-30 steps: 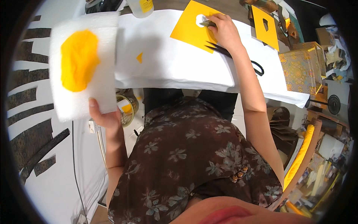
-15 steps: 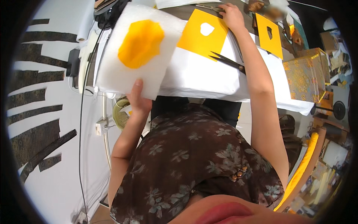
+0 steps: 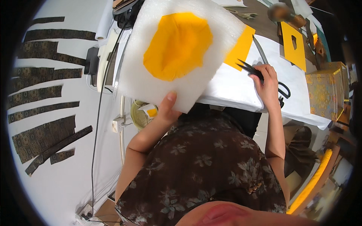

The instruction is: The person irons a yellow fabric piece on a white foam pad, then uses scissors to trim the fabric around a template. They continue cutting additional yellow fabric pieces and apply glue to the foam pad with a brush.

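My left hand [image 3: 169,107] pinches the lower edge of a white foam sheet [image 3: 132,71], thumb on top, and holds it tilted above the table. On the sheet lies an irregular, rounded yellow piece [image 3: 179,45], seemingly cloth or paper. My right hand [image 3: 268,84] is closed around a pair of black scissors [image 3: 283,90]; the blades point up and left, slightly apart, and the handle loops show past the hand. Just beyond the blades, a yellow sheet [image 3: 241,49] is mostly hidden under the foam. A thin grey curved strip [image 3: 260,49] lies beside the right hand.
White paper [image 3: 226,88] covers the near tabletop. Another yellow sheet with a cut-out [image 3: 298,47] lies at the right, near a gold-patterned box [image 3: 324,90]. Dark patterned strips [image 3: 56,35] hang at the left, behind a black cable [image 3: 98,124]. A basket [image 3: 141,120] stands below the table edge.
My right hand has come back from the far side of the table and taken hold of the scissors. The foam sheet has come closer and now covers most of the middle yellow sheet.
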